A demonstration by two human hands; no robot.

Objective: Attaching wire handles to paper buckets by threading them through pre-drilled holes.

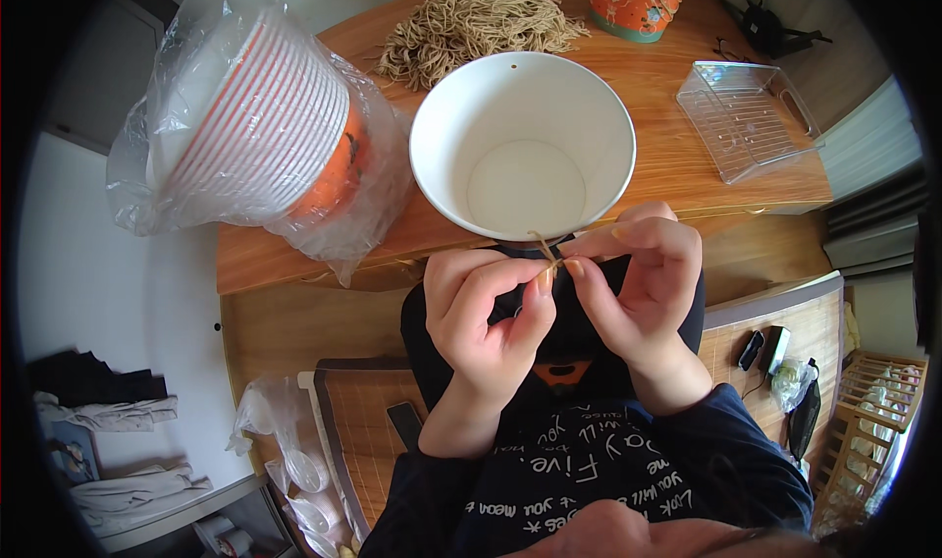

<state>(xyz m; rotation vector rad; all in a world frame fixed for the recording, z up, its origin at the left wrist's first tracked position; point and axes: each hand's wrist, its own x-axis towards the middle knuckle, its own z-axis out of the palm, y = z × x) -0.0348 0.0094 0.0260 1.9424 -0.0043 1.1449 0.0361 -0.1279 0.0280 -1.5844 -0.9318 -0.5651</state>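
A white-lined paper bucket (pixel 525 180) stands at the table's front edge, its open mouth toward me. In its far wall, just under the rim, is a small hole. Right at the near rim, a short piece of tan twine (pixel 549 252) is crossed or looped, one end sticking up. My left hand (pixel 488 303) pinches the twine between thumb and index finger. From the other side my right hand (pixel 643 278) grips it with thumb and fingertips. Whether the twine passes through the near wall is hidden.
A plastic bag (pixel 378 190) wraps stacked orange-and-white buckets (pixel 270 116) at left. Behind lies a heap of tan twine (pixel 481 28). An orange bucket (pixel 636 6) with twine over it stands at the back. To the right is a clear plastic tray (pixel 751 121) on the wooden table (pixel 648 82).
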